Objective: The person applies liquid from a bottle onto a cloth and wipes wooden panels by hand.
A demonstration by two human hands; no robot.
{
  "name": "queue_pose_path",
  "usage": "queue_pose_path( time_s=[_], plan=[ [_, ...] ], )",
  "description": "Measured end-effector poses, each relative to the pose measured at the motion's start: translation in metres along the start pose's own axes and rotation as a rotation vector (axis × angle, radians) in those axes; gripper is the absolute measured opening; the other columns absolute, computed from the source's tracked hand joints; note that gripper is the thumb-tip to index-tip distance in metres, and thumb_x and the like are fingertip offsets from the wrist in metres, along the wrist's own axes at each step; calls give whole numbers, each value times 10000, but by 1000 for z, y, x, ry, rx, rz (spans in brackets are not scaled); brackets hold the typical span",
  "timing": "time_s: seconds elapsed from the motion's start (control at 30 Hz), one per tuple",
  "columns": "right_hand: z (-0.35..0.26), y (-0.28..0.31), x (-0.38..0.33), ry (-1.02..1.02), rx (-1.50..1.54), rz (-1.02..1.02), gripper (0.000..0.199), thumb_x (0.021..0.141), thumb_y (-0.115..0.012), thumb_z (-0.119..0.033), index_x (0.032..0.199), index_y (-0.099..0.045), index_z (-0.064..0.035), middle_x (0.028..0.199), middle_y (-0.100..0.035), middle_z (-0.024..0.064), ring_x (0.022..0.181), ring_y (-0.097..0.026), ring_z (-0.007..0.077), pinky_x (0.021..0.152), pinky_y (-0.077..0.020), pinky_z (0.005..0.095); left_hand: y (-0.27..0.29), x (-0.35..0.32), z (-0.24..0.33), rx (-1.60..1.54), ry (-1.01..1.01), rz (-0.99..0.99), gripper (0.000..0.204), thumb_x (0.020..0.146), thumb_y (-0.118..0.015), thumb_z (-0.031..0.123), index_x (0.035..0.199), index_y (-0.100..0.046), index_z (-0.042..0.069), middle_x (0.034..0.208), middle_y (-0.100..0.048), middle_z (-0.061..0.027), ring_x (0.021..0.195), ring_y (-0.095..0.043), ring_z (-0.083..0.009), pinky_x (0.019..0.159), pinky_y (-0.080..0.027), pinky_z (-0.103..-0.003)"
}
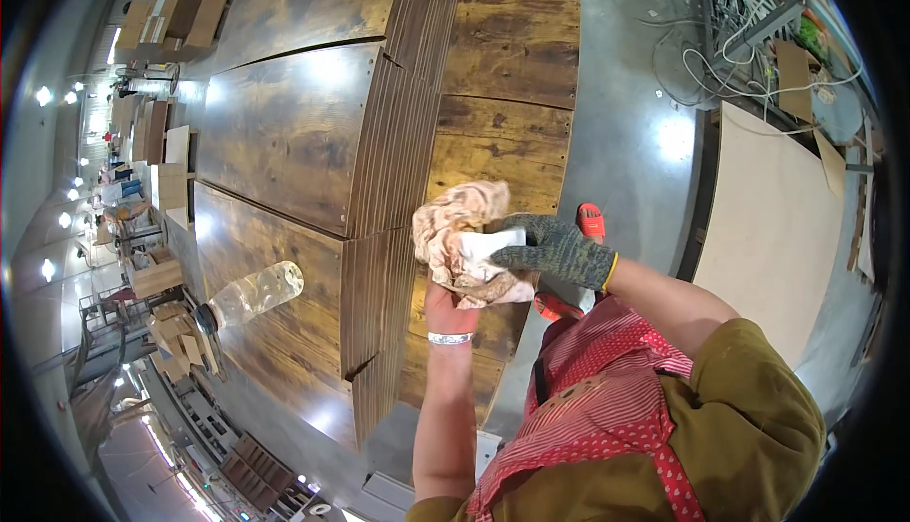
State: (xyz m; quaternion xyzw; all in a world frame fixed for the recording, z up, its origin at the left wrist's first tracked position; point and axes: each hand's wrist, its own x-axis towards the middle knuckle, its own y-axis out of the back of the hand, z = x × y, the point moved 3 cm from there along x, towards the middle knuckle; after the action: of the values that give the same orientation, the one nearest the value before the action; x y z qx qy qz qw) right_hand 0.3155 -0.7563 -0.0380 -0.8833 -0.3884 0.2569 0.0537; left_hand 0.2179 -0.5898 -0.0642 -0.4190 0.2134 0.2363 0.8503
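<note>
A crumpled cloth rag (pixel 460 214), cream with brown stains, is bunched up in front of me over the wooden panels. My left hand (pixel 447 306), bare with a silvery band at the wrist, grips the rag from below; its fingers are mostly covered by the folds. My right hand (pixel 559 249) wears a dark grey knitted glove with a yellow cuff. Its thumb and fingers close on a small white object (pixel 485 245) lying against the rag, too covered to name. Brown wood-grain panels (pixel 493 147) lie beneath both hands.
Tall stacks of brown wood-grain boards (pixel 284 133) stand to the left. A clear bottle with a dark cap (pixel 254 296) rests on the nearest stack. At right are a pale board (pixel 773 228) and loose white cables (pixel 706 67). Cardboard boxes (pixel 180 0) stand far left.
</note>
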Motion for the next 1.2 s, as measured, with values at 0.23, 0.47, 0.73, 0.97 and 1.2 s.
queue_pose_path(
  time_s=[0.23,0.47,0.73,0.97,1.2],
  plan=[
    [-21,23,9,290,-467,205,540,752,-650,-381,1176,-502,-80,1118,-541,128,1066,-496,226,911,-388,315,4,-1,7,35,277,-23,415,875,-460,254,1222,-433,28,1187,-510,-133,1048,-533,-263,870,-464,-407],
    [-2,10,18,-82,57,-70,425,772,-655,-291,1102,-540,-50,997,-590,75,926,-540,153,831,-427,300,6,7,10,201,245,-4,410,871,-501,271,1197,-434,32,1119,-525,-101,997,-535,-216,805,-475,-331],
    [23,3,19,-179,248,117,327,760,-666,-266,992,-569,-57,875,-591,19,761,-540,91,667,-455,256,-47,-22,19,1316,-674,81,297,815,-517,56,1104,-498,-13,1096,-512,-98,986,-509,-192,852,-401,-283],
    [-12,-5,5,-216,293,-33,301,790,-643,-248,990,-584,-32,887,-613,33,736,-555,70,645,-469,230,-5,17,52,1052,-331,259,199,855,-493,100,987,-544,-40,956,-566,-98,774,-524,-141,684,-431,-266],
    [-31,-34,-13,-65,539,33,326,807,-627,-225,1062,-553,-35,936,-617,35,805,-579,100,719,-478,242,-47,-57,24,701,-104,208,274,840,-576,217,1007,-547,1,810,-562,3,695,-494,-61,596,-408,-188]
  ],
)
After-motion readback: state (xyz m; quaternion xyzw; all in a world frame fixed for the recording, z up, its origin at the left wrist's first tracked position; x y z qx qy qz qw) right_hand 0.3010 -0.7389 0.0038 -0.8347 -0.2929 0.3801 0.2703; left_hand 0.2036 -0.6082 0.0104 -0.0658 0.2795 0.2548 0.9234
